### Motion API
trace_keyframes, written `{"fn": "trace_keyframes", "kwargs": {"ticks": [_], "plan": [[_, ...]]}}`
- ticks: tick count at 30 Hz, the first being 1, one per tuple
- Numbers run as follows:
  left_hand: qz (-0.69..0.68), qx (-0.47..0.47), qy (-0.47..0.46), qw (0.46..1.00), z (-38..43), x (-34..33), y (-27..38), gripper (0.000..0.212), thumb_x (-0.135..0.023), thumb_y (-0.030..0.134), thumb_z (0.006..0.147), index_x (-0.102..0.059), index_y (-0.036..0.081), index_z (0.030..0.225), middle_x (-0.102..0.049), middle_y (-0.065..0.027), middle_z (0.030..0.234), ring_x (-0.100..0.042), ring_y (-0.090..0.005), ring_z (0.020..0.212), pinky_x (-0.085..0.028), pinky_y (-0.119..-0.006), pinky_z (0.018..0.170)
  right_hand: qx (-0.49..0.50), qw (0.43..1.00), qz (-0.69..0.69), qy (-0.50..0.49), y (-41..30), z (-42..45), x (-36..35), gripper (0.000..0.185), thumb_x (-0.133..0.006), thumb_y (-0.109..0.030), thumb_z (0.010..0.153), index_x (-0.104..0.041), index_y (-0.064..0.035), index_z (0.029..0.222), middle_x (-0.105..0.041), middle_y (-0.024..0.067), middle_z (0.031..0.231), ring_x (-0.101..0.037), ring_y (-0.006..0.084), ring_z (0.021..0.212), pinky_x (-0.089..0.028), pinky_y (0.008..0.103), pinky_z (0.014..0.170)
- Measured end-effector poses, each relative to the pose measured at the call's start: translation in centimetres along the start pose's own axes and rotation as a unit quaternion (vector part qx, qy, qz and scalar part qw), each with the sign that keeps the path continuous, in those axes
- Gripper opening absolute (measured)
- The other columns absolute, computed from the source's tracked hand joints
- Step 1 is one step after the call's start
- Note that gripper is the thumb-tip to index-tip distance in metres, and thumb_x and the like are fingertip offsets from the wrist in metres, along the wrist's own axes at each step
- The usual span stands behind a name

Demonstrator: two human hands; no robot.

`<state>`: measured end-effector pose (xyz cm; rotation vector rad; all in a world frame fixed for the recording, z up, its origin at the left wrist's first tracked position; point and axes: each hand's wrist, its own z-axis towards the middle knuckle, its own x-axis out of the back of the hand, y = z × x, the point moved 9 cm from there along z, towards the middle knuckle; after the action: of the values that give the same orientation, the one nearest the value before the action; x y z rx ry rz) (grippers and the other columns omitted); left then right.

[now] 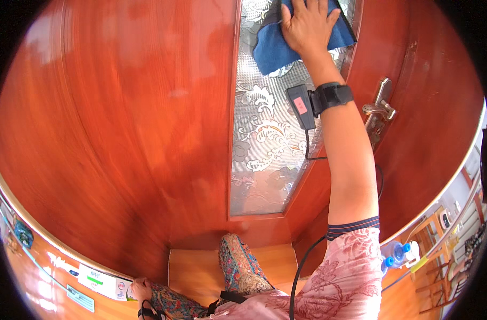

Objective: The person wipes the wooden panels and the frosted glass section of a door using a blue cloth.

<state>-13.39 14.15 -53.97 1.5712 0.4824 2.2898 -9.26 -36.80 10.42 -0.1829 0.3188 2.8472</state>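
My right hand (309,28) lies flat with fingers spread on a blue cloth (273,46), pressing it against the upper part of a patterned glass panel (267,132). The glass has raised leaf scrolls and is set in a glossy red-brown wooden door (159,120). Low at the left, my left hand (141,289) is by the wood's lower edge, beside the end of a white printed carton (105,282). Its fingers are partly hidden, so I cannot tell whether it grips anything.
A metal lever handle (377,110) with a key in its lock stands right of my forearm. A black cable (297,276) runs from a wrist-strapped device (301,106). Blue-capped water jugs (397,254) and wooden chairs (439,280) are at lower right, a flat mop (80,298) at lower left.
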Motion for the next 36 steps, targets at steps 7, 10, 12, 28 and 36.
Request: {"fn": "trace_keyframes", "kwargs": {"ticks": [7,10,12,28,36], "plan": [[0.024,0.07,-0.088,0.993,-0.1,-1.4,-1.6,0.016,-0.052,0.021,0.073,-0.063,0.01,0.077,-0.061,-0.0101,0.085,-0.054,-0.0289,0.088,-0.038,-0.039,0.082,-0.087,0.995,-0.016,-0.044,0.7,-2.9,-0.4,0.073,-0.058,-0.041,0.071,-0.027,-0.0214,0.135,-0.024,0.012,0.139,-0.021,0.0352,0.128,-0.012,0.069,0.09],[-0.002,0.074,-0.088,0.993,-0.1,-1.5,-1.5,0.014,-0.054,0.018,0.072,-0.063,0.009,0.077,-0.061,-0.0099,0.084,-0.054,-0.0283,0.088,-0.038,-0.039,0.082,-0.07,0.993,0.008,-0.09,1.3,-7.9,-0.3,0.083,-0.064,-0.039,0.065,-0.023,-0.0245,0.136,-0.02,0.0117,0.141,-0.018,0.0376,0.129,-0.008,0.0707,0.089],[-0.007,0.077,-0.092,0.993,-0.2,-2.0,-2.1,0.012,-0.055,0.016,0.07,-0.063,0.009,0.076,-0.061,-0.0097,0.084,-0.054,-0.0278,0.087,-0.037,-0.039,0.083,-0.102,0.988,0.002,-0.113,0.5,-11.5,-0.2,0.083,-0.064,-0.035,0.066,-0.023,-0.0219,0.137,-0.018,0.0131,0.142,-0.015,0.0382,0.129,-0.007,0.069,0.091],[0.011,0.048,-0.057,0.997,-0.3,-1.9,-2.9,0.013,-0.055,0.018,0.07,-0.063,0.009,0.075,-0.06,-0.0106,0.085,-0.053,-0.0294,0.087,-0.038,-0.039,0.081,-0.058,0.997,0.031,-0.048,2.0,-7.9,-0.3,0.102,-0.073,-0.023,0.049,-0.02,-0.0265,0.137,-0.018,0.0123,0.142,-0.014,0.0377,0.13,-0.008,0.0629,0.098],[0.018,0.065,-0.071,0.995,-0.6,-1.7,-2.7,0.011,-0.055,0.017,0.069,-0.063,0.01,0.074,-0.061,-0.0089,0.084,-0.053,-0.0279,0.087,-0.037,-0.04,0.082,-0.067,0.981,0.056,-0.171,-1.2,-14.1,0.1,0.11,-0.08,-0.018,0.039,-0.025,-0.0269,0.134,-0.022,0.012,0.139,-0.017,0.0379,0.129,-0.011,0.0654,0.096]]}}
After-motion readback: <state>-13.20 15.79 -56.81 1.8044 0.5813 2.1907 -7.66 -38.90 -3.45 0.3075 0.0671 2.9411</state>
